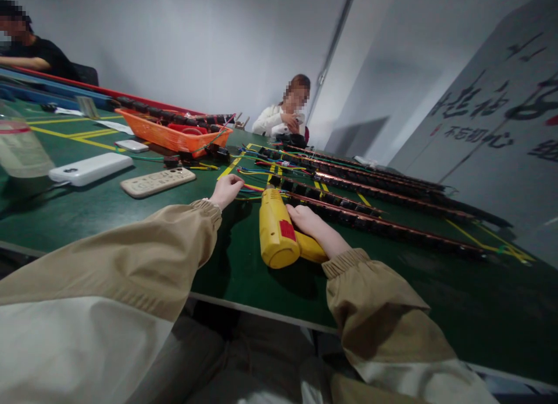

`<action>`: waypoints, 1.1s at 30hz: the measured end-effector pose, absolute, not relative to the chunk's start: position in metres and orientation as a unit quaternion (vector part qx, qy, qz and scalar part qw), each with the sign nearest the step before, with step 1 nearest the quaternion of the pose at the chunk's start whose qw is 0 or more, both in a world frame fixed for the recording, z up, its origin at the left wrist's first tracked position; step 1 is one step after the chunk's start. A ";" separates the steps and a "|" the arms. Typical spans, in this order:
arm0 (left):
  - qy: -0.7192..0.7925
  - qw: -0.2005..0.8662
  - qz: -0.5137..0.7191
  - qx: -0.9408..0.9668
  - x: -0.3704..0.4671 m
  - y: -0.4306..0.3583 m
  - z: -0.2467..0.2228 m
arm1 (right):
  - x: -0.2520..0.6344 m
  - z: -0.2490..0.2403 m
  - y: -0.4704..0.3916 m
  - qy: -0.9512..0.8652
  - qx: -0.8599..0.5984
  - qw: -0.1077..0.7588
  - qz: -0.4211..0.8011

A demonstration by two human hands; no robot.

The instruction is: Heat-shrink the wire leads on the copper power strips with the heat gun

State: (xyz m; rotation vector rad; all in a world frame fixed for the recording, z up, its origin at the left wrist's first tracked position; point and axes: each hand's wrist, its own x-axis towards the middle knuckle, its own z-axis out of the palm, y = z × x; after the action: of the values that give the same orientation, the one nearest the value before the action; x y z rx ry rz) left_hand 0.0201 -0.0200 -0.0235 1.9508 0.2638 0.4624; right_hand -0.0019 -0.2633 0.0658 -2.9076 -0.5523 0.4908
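Near the middle of the green table, my right hand (307, 221) is closed round the handle of a yellow heat gun (279, 229), whose nozzle end points away from me. To its left, my left hand (227, 190) pinches the ends of thin coloured wires (251, 188). Those wires run right, past the front of the heat gun, to a long strip of black blocks with copper-coloured wire (370, 218). The heat gun's body hides part of the wires and the nozzle.
More long strips (383, 186) lie behind. An orange basket (174, 138) with black parts stands back left. Nearer are a phone (157, 182), a white power bank (91, 169) and a bottle (21, 142). One person (283, 119) sits opposite, another (39, 55) far left.
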 end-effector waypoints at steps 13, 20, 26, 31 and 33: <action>0.039 0.387 0.138 0.911 0.014 -0.025 -0.025 | -0.010 0.074 -0.271 -0.177 -0.963 0.106 0.175; 0.074 0.434 0.137 0.887 0.012 -0.029 -0.022 | -0.010 0.072 -0.276 -0.212 -0.940 0.186 0.193; 0.076 0.433 0.144 0.887 0.015 -0.029 -0.017 | -0.011 0.073 -0.286 -0.254 -0.918 0.220 0.209; 0.068 0.416 0.162 0.892 0.017 -0.028 -0.017 | -0.009 0.073 -0.289 -0.291 -0.889 0.262 0.236; 0.058 0.416 0.166 0.892 0.019 -0.028 -0.018 | -0.007 0.071 -0.288 -0.301 -0.879 0.277 0.246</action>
State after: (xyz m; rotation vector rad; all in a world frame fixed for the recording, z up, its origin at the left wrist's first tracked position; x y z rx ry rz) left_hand 0.0190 -0.0278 -0.0179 2.2392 0.1456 0.4178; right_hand -0.0070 -0.2878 0.0707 -2.3601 -0.8074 0.6607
